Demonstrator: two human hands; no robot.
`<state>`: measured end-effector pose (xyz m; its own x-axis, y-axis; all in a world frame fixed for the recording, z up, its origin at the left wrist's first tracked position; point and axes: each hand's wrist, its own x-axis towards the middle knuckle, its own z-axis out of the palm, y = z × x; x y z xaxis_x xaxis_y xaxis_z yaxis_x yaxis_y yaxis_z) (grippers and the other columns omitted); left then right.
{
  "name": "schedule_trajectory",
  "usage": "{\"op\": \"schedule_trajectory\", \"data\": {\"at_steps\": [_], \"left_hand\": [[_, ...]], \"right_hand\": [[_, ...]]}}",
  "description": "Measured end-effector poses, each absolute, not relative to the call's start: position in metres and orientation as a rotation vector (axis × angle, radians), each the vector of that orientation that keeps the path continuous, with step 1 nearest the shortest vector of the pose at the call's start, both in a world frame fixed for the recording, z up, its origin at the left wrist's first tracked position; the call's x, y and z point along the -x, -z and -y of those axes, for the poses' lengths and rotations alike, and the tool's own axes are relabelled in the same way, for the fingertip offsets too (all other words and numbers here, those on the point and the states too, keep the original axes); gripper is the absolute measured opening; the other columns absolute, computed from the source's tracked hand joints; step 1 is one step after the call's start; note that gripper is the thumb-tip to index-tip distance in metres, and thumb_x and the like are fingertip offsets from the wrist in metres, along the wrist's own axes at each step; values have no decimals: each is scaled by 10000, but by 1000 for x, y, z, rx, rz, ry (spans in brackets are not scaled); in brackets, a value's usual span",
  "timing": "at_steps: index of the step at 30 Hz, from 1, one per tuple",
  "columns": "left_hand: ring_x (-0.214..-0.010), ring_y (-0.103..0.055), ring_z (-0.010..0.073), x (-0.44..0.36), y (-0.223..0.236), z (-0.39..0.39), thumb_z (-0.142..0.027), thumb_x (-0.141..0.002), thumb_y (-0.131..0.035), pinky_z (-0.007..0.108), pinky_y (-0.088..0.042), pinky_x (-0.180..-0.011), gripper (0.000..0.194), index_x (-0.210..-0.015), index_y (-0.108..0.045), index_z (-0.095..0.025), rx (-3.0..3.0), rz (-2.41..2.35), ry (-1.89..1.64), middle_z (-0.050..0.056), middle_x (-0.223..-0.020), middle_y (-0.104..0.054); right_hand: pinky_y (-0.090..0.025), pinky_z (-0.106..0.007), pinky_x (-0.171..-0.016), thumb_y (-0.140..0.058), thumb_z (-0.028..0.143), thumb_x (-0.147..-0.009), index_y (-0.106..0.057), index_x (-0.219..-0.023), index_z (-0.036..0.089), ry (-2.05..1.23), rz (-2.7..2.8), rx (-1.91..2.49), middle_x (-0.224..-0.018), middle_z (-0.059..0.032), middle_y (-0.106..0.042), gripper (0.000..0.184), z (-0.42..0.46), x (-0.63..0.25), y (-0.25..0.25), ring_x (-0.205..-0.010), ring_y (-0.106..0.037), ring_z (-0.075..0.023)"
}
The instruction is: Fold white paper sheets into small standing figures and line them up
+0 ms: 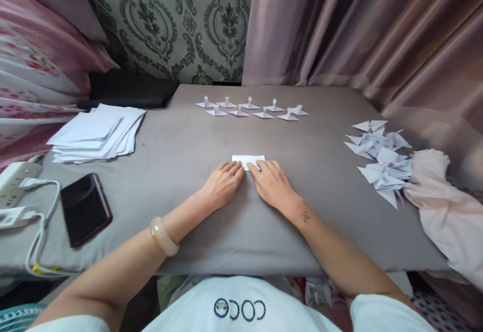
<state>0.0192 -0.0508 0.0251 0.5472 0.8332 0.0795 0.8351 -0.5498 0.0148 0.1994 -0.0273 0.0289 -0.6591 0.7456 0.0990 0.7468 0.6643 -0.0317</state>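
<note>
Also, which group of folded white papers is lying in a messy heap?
The heap on the right, against the pale pink cloth: its pieces overlap, while the far group stands in two rows.

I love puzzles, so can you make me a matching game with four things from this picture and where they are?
Things:
1. Phone
2. Bracelet
3. Big stack of white paper
4. Small white paper

Places:
A. Under fingers of the left hand and right hand
B. Beside the power strip and its cables
C. Near the black item at the back left
D. Around the left arm

Right pairs: 1-B, 2-D, 3-C, 4-A
</note>
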Motion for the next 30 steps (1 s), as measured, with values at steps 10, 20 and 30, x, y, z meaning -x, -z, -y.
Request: {"op": "schedule_trajectory", "data": {"at_steps": [10,20,30], "left_hand": [[-1270,-498,318,-32,-7,78,-184,-929,-421,435,-429,-1045,386,-1274,-527,-49,2519,1812,253,200,-1355,-543],[-1075,-589,269,-32,-15,85,-247,-989,-341,385,-502,-889,339,-1151,-587,-79,2402,1930,349,172,-1145,-625],[-969,-568,243,-18,-16,63,-253,-976,-416,363,-471,-829,248,-1031,-626,-132,2396,1908,473,127,-1139,-625]], "right_hand": [[-277,-502,-1065,-361,365,-981,-440,-1440,180,7,2725,1348,-1452,-242,-430,501,55,-187,-24,-1338,-395,-351],[-381,-442,-1035,-345,354,-995,-552,-1360,219,-91,2594,1559,-1431,-141,-500,441,40,-229,-27,-1306,-456,-282],[-435,-309,-815,-472,274,-970,-703,-937,196,20,2661,1113,-1068,-78,-656,246,0,-237,-15,-930,-574,-184]]}}
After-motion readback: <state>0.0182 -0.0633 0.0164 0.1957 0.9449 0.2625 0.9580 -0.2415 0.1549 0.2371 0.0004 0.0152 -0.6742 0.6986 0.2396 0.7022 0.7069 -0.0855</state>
